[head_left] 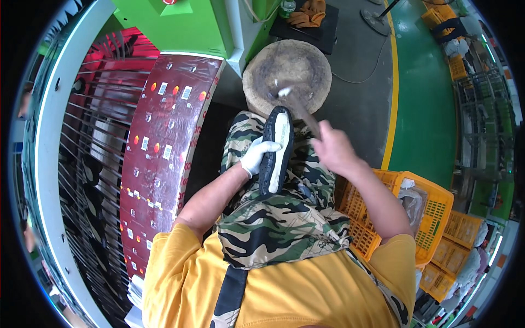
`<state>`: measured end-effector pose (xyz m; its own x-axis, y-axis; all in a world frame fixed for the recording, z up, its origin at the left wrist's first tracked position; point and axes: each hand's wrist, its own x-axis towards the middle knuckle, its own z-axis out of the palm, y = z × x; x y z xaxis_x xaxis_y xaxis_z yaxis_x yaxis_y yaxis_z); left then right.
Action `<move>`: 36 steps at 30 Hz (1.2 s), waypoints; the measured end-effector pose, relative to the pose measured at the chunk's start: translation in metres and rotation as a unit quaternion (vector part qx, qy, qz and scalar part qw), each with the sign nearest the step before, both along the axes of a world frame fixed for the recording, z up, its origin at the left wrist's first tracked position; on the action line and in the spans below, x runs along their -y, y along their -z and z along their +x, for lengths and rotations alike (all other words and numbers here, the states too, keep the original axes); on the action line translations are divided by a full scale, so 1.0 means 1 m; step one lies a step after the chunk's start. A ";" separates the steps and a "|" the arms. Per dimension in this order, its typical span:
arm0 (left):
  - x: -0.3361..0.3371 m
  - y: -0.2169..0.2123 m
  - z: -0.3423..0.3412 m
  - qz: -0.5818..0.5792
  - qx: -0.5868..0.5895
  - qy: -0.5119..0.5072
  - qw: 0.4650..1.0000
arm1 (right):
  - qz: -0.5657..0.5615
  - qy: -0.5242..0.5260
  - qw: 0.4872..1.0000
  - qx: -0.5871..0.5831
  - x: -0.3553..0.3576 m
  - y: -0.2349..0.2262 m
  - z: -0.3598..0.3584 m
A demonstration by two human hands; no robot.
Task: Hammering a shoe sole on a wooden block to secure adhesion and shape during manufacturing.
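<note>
My left hand [261, 154], in a white glove, is closed around a black shoe [269, 170] over my lap. The shoe's underside faces up, with a long white strip down its middle, and its far tip points at the round block. Bare and partly smeared by motion, my right hand [334, 148] is wrapped round the handle of a hammer [304, 113]. The hammer's blurred head lies over the round, worn block [313, 60] in front of my knees, just beyond the shoe's tip. I cannot tell whether it touches the block.
At my left runs a maroon-covered surface [164, 131] beside a dark rack [95, 142]. A green machine [180, 27] stands ahead. Orange gloves [309, 13] lie on a black stand beyond the block. Yellow crates [437, 218] stand at my right, near a yellow floor line [391, 120].
</note>
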<state>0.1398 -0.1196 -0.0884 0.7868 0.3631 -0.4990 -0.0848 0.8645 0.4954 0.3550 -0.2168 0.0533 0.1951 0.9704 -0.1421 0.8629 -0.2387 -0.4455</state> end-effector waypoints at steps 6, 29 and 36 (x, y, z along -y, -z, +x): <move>0.001 0.000 -0.012 -0.012 -0.003 -0.013 1.000 | 0.257 0.118 0.935 -0.214 -0.033 -0.107 -0.002; 0.001 -0.003 -0.013 0.044 -0.006 -0.031 0.999 | 0.273 0.177 0.895 -0.307 -0.001 -0.079 0.002; 0.001 0.002 -0.005 -0.003 0.016 -0.032 0.999 | 0.037 0.058 0.990 -0.121 0.010 0.021 -0.004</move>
